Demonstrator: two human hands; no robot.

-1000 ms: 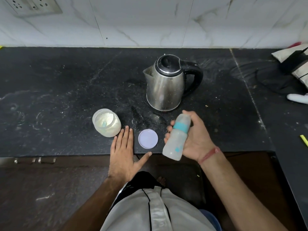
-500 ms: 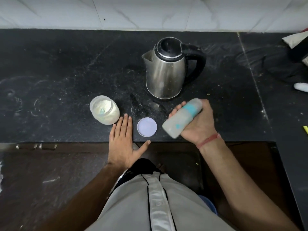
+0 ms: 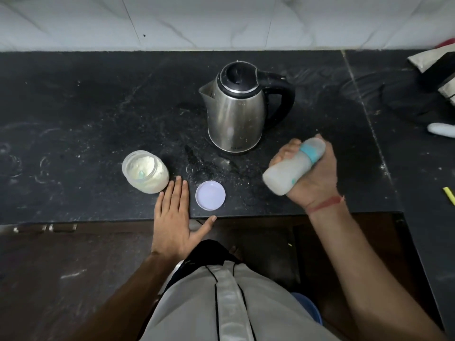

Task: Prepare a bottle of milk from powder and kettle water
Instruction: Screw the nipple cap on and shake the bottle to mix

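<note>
Late stage, by the look of it. The right hand (image 3: 311,177) grips the baby bottle (image 3: 294,166), fingers wrapped round its body, held in the air above the counter (image 3: 86,107) just in front and right of the kettle (image 3: 236,112). The bottle is tilted nearly sideways, capped end up and to the right, base down-left. It is motion-blurred, so this reads as the shaking/mixing step; that is a judgement. The teal collar and cap are on. The body is frosted and cloudy, and contents cannot be made out for certain, though powder and water are probably already in.

The left hand (image 3: 176,217) lies flat and relaxed on the counter edge, fingers straight, grasping nothing; the fingertips are just beside the powder jar (image 3: 145,171).

The jar stands open and upright, with white powder and a small teal scoop visible inside. Its lid (image 3: 210,195) lies flat on the counter between the two hands, apart from the jar. The kettle stands upright with its lid closed, spout to the left.

Left to do, likely: finish mixing, set the bottle down, put the lid back on the jar.
</note>
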